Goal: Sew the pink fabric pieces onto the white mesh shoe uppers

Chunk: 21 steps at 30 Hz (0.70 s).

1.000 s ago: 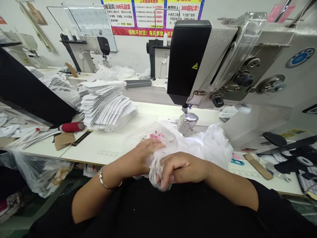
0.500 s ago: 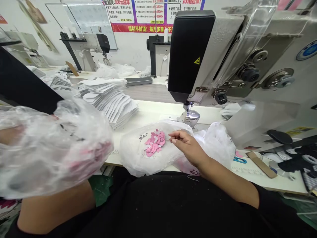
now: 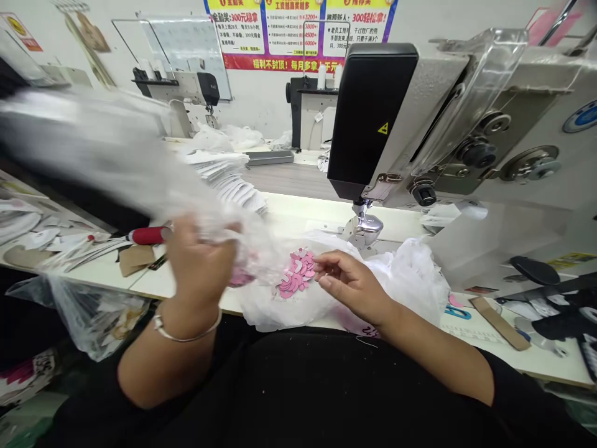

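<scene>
Swung in from far left, left hand (image 3: 200, 267) has fingers clamped on blurred, translucent-white plastic bag (image 3: 153, 171); small pink curved pieces (image 3: 296, 278) over white worktop (image 3: 298, 210), just left of nearer right hand's (image 3: 352, 286) slightly parted fingers.

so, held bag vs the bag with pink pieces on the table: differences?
The held bag is raised in the left hand; the lower bag rests on the table. The held bag is blurred and stretched out; the lower bag is sharper and spread low. Both look whitish and filmy.
</scene>
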{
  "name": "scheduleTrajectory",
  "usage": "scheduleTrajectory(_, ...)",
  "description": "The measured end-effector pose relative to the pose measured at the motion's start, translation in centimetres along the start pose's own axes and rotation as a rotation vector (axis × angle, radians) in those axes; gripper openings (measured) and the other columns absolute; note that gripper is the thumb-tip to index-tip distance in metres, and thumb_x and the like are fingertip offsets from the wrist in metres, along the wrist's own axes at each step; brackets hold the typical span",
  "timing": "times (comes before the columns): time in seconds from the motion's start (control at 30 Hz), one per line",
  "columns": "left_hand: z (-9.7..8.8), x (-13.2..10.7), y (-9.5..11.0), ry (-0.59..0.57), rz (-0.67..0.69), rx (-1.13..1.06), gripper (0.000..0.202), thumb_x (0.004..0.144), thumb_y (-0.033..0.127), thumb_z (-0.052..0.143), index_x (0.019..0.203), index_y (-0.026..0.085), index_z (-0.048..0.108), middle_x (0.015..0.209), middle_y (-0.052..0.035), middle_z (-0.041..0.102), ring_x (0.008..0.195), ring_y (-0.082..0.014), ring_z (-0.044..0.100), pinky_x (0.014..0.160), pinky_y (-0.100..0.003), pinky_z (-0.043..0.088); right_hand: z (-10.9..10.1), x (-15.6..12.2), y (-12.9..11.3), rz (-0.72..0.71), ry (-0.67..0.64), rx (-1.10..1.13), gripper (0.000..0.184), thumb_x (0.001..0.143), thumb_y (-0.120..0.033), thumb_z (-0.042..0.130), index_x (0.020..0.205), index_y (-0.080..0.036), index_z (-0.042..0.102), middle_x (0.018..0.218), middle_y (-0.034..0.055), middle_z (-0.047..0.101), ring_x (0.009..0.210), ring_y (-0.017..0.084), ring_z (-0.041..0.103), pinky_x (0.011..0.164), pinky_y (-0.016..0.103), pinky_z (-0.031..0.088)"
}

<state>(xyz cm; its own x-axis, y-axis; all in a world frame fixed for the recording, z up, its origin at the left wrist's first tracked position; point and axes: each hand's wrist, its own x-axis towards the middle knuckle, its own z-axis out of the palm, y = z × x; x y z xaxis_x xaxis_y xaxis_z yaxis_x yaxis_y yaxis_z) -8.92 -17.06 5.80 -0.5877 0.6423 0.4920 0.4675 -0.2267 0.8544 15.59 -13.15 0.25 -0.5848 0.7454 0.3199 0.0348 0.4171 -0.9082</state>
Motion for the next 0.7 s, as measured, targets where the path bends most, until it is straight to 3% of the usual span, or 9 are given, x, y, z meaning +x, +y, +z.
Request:
scheduleTrajectory(0.03,1.1,-0.9,0.6,-0.097,-0.001,0.045,0.026,0.068,0.019,0.071,0.088,0.018,0.055,0.079,0.0005,0.057,0.073,-0.0158,0.054,0.062,-0.026,0.045,0.3,0.2,-0.6,-0.048,-0.036,-0.016,0.046,0.088,-0.042,0.068,0.13,-0.028,0.056,0.123,0.0067,0.059,0.103,0.02,0.061,0.087,0.037,0.052)
scheduleTrajectory(0.1,2.8,-2.5,1.3,-0.443,-0.083,-0.079,0.031,0.069,0.016,0.07,0.097,0.019,0.058,0.08,0.0011,0.059,0.071,-0.0154,0.056,0.062,-0.026,0.046,0.8,0.8,-1.3,-0.053,-0.054,-0.083,0.059,0.081,-0.044,0.075,0.133,-0.028,0.051,0.125,0.0076,0.056,0.101,0.02,0.06,0.083,0.036,0.053)
scheduleTrajectory(0.17,3.8,-3.6,1.4,-0.775,-0.241,-0.33,0.039,0.072,0.017,0.067,0.109,0.021,0.058,0.084,0.0005,0.06,0.073,-0.0147,0.056,0.066,-0.026,0.047,1.1,1.3,-1.4,0.042,0.023,-0.145,0.05,0.079,-0.045,0.075,0.12,-0.025,0.054,0.115,0.006,0.059,0.094,0.019,0.059,0.079,0.036,0.051)
scheduleTrajectory(0.23,4.0,-4.0,0.8,-0.959,-0.421,-0.566,0.043,0.073,0.017,0.065,0.115,0.022,0.058,0.089,-0.0001,0.058,0.072,-0.0126,0.052,0.066,-0.025,0.046,0.9,1.5,-0.8,0.148,0.111,-0.128,0.035,0.081,-0.043,0.072,0.106,-0.024,0.056,0.103,0.0024,0.059,0.085,0.017,0.056,0.075,0.034,0.049)
scheduleTrajectory(0.33,3.7,-3.9,-0.6,-0.995,-0.614,-0.739,0.045,0.073,0.017,0.062,0.117,0.021,0.06,0.091,-0.001,0.053,0.074,-0.0113,0.049,0.065,-0.022,0.044,0.3,1.3,0.7,0.21,0.156,-0.002,0.026,0.082,-0.041,0.07,0.093,-0.023,0.054,0.089,-0.0021,0.055,0.075,0.014,0.051,0.068,0.029,0.044)
scheduleTrajectory(0.43,3.8,-4.1,-1.7,-0.991,-0.629,-0.657,0.043,0.081,0.026,0.063,0.124,0.02,0.058,0.097,-0.0043,0.054,0.078,-0.0132,0.05,0.069,-0.025,0.045,0.0,0.7,1.7,0.207,0.162,-0.004,0.03,0.081,-0.042,0.072,0.081,-0.022,0.049,0.074,-0.0049,0.047,0.066,0.012,0.043,0.06,0.027,0.037)
scheduleTrajectory(0.57,4.6,-5.0,-2.3,-0.931,-0.431,-0.306,0.071,0.076,0.039,0.076,0.139,0.024,0.045,0.126,-0.0103,0.054,0.105,-0.0223,0.055,0.082,-0.031,0.047,0.0,-0.1,1.6,0.164,0.205,-0.184,0.027,0.085,-0.043,0.068,0.082,-0.023,0.05,0.075,-0.0029,0.05,0.066,0.014,0.047,0.06,0.029,0.041)
scheduleTrajectory(0.63,4.9,-5.3,-2.3,-0.857,-0.275,-0.095,0.066,0.077,0.042,0.074,0.135,0.024,0.046,0.124,-0.0093,0.058,0.105,-0.0244,0.057,0.084,-0.034,0.047,-0.1,-0.4,1.1,0.01,0.26,-0.373,0.023,0.088,-0.039,0.066,0.101,-0.023,0.056,0.095,0.0032,0.059,0.082,0.018,0.055,0.072,0.034,0.048)
scheduleTrajectory(0.7,5.2,-5.5,-2.0,-0.842,-0.143,0.086,0.053,0.081,0.04,0.067,0.128,0.023,0.047,0.107,-0.0054,0.063,0.091,-0.0225,0.06,0.079,-0.035,0.046,-0.2,-0.4,0.5,-0.164,0.226,-0.542,0.038,0.089,-0.038,0.066,0.122,-0.025,0.052,0.123,0.0093,0.056,0.105,0.024,0.055,0.085,0.04,0.049)
